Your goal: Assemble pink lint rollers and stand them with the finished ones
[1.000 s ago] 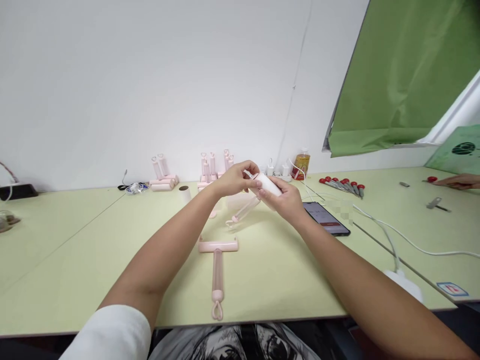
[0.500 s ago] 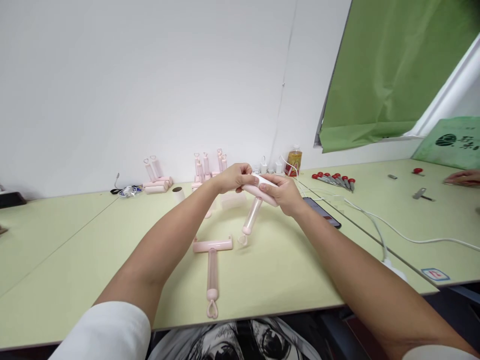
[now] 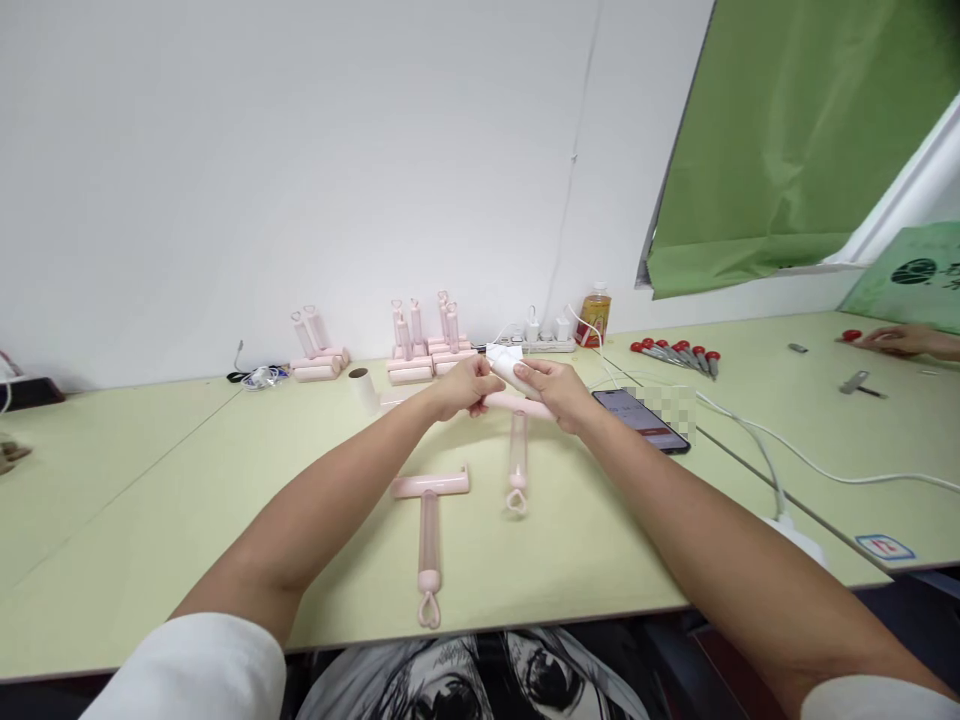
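Pink lint roller is up in front of you, over the pale green table. Another pink roller lies closer to you, and your left arm hides one end of its bar. Your left hand grips the held one's left end; some fingertips are hidden. Your right hand grips its white roll. Blurry squares cover part of the phone. Behind your left arm, a small pale thing is too hidden to name.
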### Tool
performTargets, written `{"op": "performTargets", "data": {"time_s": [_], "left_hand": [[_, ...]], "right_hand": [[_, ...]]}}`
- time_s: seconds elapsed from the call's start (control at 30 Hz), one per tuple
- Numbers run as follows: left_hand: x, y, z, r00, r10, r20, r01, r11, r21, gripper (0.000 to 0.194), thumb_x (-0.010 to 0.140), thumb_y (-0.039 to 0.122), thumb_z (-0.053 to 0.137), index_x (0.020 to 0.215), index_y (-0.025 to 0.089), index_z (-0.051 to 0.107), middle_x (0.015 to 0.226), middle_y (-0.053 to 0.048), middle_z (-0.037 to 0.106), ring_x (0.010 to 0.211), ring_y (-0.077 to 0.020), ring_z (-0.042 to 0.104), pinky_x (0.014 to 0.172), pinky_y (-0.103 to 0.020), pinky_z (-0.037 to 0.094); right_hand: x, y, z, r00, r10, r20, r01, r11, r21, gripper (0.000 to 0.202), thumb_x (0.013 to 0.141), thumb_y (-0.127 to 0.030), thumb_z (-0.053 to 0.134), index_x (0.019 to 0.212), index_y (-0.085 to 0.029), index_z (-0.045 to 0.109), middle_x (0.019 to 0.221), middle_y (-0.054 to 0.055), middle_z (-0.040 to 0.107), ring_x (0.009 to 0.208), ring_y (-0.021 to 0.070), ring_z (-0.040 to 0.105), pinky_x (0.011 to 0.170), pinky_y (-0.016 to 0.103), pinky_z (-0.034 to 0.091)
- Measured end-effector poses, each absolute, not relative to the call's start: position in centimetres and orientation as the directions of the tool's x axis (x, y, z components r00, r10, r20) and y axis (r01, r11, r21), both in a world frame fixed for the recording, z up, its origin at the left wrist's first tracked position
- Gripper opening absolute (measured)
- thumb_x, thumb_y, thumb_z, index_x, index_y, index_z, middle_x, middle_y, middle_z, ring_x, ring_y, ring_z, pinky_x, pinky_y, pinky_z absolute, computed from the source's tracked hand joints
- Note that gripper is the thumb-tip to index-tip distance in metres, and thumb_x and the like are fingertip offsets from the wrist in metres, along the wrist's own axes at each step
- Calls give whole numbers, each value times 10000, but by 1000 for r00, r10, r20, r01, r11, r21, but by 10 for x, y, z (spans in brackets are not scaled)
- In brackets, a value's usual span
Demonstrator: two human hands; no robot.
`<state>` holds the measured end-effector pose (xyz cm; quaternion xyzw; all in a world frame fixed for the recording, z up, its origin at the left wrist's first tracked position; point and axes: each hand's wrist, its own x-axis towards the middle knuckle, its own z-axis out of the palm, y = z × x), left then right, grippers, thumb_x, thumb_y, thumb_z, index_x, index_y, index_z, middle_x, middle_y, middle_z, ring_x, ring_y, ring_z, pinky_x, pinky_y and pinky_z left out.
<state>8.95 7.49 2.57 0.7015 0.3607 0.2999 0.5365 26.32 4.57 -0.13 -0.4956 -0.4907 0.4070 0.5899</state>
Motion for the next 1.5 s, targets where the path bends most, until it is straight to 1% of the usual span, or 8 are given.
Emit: {"op": "performTargets", "data": {"time_s": [0.17, 0.47, 0.57, 0.67, 0.8, 0.93, 1.2, 1.5], "left_hand": [[89, 52, 7, 599, 787, -148, 396, -131, 909, 260, 687, 227, 687, 703, 208, 428, 487, 12, 565, 445, -161, 594, 358, -208, 404], [75, 47, 13, 611, 752, -247, 623, -264, 736, 193, 621, 250, 732, 668, 194, 554, 593, -19, 609, 405, -137, 549, 335, -217, 395], [67, 52, 24, 554, 815, -171, 613, -260, 746, 222, 610, 296, 761, 721, 184, 605, 647, -42, 632, 418, -141, 561, 343, -222, 404], [58, 57, 31, 503, 864, -18, 507, -278, 816, 396, 620, 319, 768, 973, 192, 639, 866, -88, 685, 529, -145, 612, 402, -218, 441], [50, 62, 32, 637, 770, 36, 424, -389, 818, 544, 678, 328, 730, 1193, 199, 610, 1151, -108, 641, 772, -150, 637, 620, -248, 518], [47, 66, 31, 711, 702, 38, 405, -453, 794, 483, 735, 329, 667, 1185, 157, 631, 1021, -77, 675, 813, -160, 621, 712, -287, 511], [45, 68, 30, 764, 634, 116, 353, -562, 748, 418, 752, 330, 635, 1135, 167, 668, 909, -49, 679, 766, -149, 601, 681, -269, 471], [52, 71, 14, 711, 666, 228, 317, -592, 741, 317, 689, 169, 586, 990, 135, 679, 774, -18, 635, 690, -122, 566, 601, -226, 458]], "right_hand": [[278, 45, -5, 241, 970, -6, -22, -1, -1000, 383, 655, -439, 770, 924, -178, 688, 585, -14, 583, 402, 95, 483, 321, 204, 367], [277, 47, -13, 137, 990, 26, 192, 0, -981, 312, 654, -427, 766, 803, -163, 695, 543, -1, 580, 387, 98, 490, 283, 173, 270], [280, 46, -15, 44, 997, 61, 302, 45, -952, 326, 688, -458, 727, 808, -155, 723, 553, 7, 596, 385, 92, 479, 293, 180, 262], [281, 46, -17, -63, 995, 75, 367, 93, -926, 354, 724, -494, 678, 804, -152, 726, 547, -3, 586, 405, 93, 482, 310, 182, 280], [277, 44, -17, -133, 989, 63, 360, 107, -927, 367, 738, -490, 661, 829, -137, 706, 548, -18, 568, 423, 86, 491, 327, 177, 295], [273, 42, -16, -142, 988, 63, 286, 102, -953, 375, 741, -483, 649, 848, -127, 693, 553, -16, 570, 421, 89, 500, 318, 180, 286], [273, 42, -17, -155, 986, 67, 183, 96, -978, 372, 715, -472, 684, 828, -117, 686, 538, -10, 567, 398, 87, 489, 290, 176, 265], [267, 44, -24, -147, 989, 15, 98, 30, -995, 314, 725, -437, 698, 750, -127, 655, 503, -18, 535, 361, 82, 459, 267, 172, 237]]}}
